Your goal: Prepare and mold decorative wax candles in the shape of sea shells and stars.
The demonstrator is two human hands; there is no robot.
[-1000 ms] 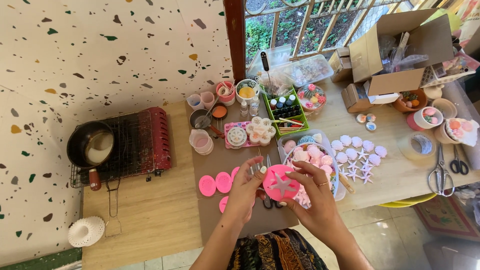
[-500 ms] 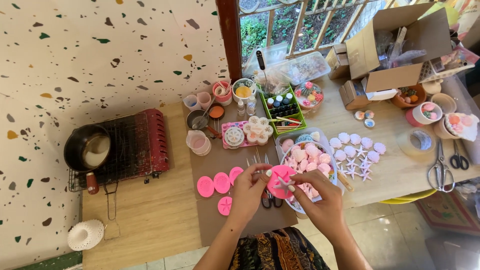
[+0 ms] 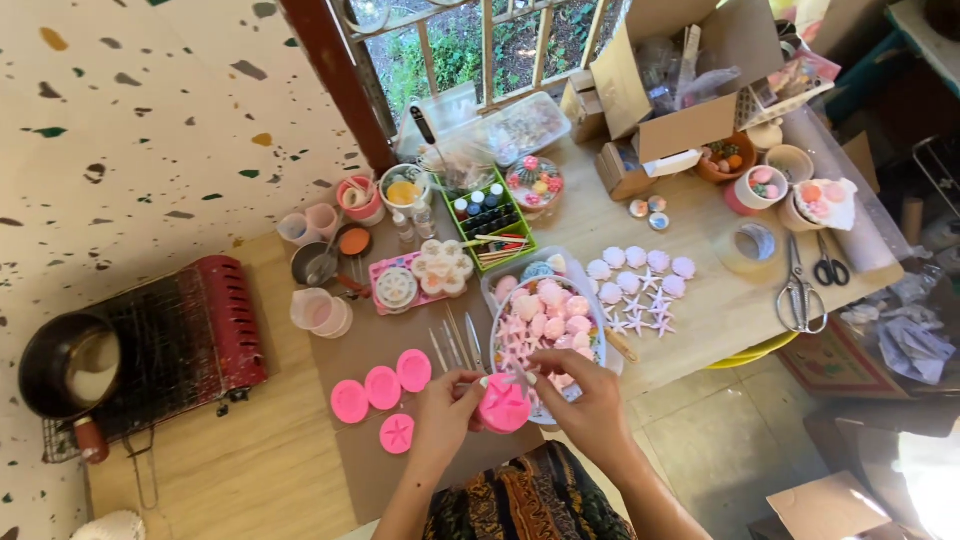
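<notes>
Pink silicone mould (image 3: 503,405) is pinched between left hand (image 3: 445,415) and right hand (image 3: 585,405); the pale starfish cast (image 3: 520,378) at their fingertips could snap if flexed hard.

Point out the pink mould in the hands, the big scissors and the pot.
pink mould (image 3: 503,407), head view, its front face
big scissors (image 3: 800,290), head view, near the pivot
pot (image 3: 70,366), head view, its inside
</notes>
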